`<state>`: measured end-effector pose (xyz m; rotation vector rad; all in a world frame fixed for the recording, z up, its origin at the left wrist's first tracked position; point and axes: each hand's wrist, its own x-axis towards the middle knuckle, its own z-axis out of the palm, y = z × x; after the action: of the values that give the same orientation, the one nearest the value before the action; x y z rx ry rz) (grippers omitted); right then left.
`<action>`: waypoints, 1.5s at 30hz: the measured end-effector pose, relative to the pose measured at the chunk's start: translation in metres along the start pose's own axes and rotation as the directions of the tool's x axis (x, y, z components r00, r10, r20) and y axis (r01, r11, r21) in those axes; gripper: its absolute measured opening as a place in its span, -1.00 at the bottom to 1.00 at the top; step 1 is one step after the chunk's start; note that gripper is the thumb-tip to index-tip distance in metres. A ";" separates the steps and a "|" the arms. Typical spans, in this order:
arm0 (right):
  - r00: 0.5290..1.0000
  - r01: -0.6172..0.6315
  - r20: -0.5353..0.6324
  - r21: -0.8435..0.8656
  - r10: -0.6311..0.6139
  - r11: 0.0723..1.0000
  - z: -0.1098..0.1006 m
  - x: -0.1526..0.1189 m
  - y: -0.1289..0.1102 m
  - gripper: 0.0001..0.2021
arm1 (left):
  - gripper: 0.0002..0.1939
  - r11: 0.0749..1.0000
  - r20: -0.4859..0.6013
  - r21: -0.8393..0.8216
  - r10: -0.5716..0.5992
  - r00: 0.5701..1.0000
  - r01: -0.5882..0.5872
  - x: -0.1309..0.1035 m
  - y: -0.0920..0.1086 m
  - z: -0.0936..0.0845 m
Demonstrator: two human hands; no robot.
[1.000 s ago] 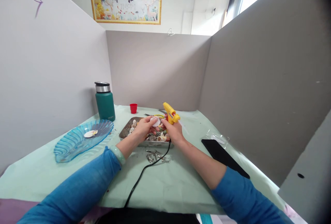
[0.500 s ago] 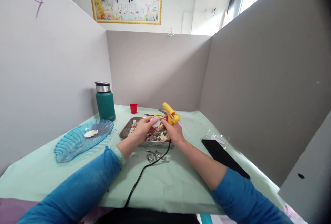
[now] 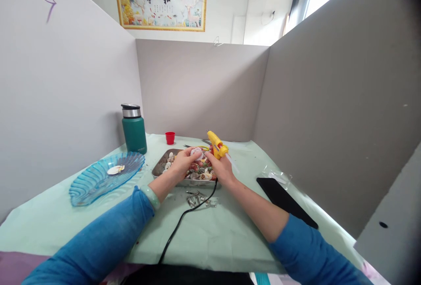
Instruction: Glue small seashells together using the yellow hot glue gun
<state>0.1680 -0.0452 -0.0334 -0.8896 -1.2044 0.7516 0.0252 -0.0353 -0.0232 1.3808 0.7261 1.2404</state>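
Over a metal tray full of seashells, my left hand pinches a small whitish, shell-like piece. Its exact kind is too small to make out. My right hand is wrapped round a yellow hot glue gun, whose nozzle points up and away. A clear glue stick sticks out of its back end. The right fingertips come close to the whitish piece; I cannot tell if they touch it. A black cord runs from below the right hand to the table's near edge.
Small metal clips lie before the tray. At left are a blue shell-shaped dish and a green bottle. A red cup and yellow-handled scissors sit behind; a black slab lies right. Partitions enclose the table.
The whitish piece has turned slightly in my left fingers, showing a pinker face. Both hands and the glue gun stay almost where they were.
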 end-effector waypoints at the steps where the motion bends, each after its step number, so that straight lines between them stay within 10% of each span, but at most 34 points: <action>1: 1.000 -0.003 0.007 0.006 0.003 1.000 0.000 0.000 0.000 -0.73 | -0.60 1.000 0.003 0.001 0.001 1.000 -0.001 0.000 0.000 0.000; 45: 0.999 0.007 0.047 -0.001 -0.007 1.000 -0.001 -0.001 0.002 -0.66 | -0.68 0.997 -0.059 -0.069 -0.021 0.998 0.017 0.004 -0.003 -0.002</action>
<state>0.1683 -0.0455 -0.0355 -0.8718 -1.2486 0.7698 0.0250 -0.0307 -0.0251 1.2832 0.7297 1.2841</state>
